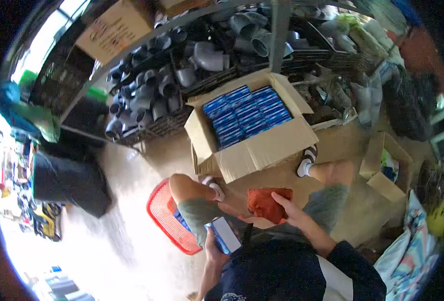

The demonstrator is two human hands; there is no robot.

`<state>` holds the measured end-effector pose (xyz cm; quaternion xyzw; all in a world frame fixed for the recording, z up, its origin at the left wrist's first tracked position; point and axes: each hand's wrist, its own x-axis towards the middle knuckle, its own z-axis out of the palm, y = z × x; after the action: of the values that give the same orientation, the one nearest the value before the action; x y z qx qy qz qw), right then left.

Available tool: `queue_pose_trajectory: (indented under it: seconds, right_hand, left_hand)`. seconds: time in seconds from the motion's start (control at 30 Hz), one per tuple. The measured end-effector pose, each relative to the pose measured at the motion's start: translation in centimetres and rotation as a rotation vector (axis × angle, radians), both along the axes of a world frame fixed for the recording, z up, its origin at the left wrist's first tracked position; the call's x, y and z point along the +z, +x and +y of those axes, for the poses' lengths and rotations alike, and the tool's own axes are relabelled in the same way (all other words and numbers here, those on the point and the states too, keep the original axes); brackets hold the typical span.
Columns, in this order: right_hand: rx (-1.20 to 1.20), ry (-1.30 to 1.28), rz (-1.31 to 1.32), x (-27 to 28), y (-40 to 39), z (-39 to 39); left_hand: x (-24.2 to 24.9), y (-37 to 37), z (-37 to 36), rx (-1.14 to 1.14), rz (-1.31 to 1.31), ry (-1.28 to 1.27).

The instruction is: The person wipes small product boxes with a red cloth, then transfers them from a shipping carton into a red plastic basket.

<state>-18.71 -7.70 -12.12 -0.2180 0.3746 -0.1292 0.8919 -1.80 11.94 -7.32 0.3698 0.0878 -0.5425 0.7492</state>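
Observation:
My left hand is closed around a small blue and white box above my left thigh. In my right hand is a folded rust-red cloth, the thumb lying on top of it, between my knees. Beyond my knees an open cardboard carton holds rows of several small blue boxes. A red plastic basket stands on the floor beside my left leg, partly hidden by it, with something blue and red inside.
Racks of grey pipe fittings run behind the carton. A closed-looking cardboard box sits on the upper shelf. An open smaller carton is on the right floor; a black covered object stands left. Patterned sacking lies lower right.

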Motion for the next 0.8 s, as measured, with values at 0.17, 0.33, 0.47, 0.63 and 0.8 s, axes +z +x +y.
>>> queue_pose_trajectory:
  seconds: [0.17,0.33,0.47,0.63,0.8]
  right_hand:
    - [0.189,-0.98,-0.121,8.1,5.7,6.5]
    - [0.353,-1.297,-0.059,9.9,8.5,8.6]
    - [0.147,-0.802,-0.392,11.0,10.5,8.8]
    - [0.427,-1.263,-0.136,10.1,9.4,7.1]
    - [0.33,-0.994,-0.196,11.6,6.9,8.4]
  left_hand:
    - [4.1,0.3,-2.8,-0.052,-0.811,0.398]
    - [6.7,4.2,-4.9,0.134,-0.999,0.435]
    - [6.4,2.7,-4.4,0.223,-1.016,0.497]
    - [5.2,2.2,-3.9,0.235,-1.098,0.527]
    - [7.8,3.1,-5.4,0.223,-1.022,0.547]
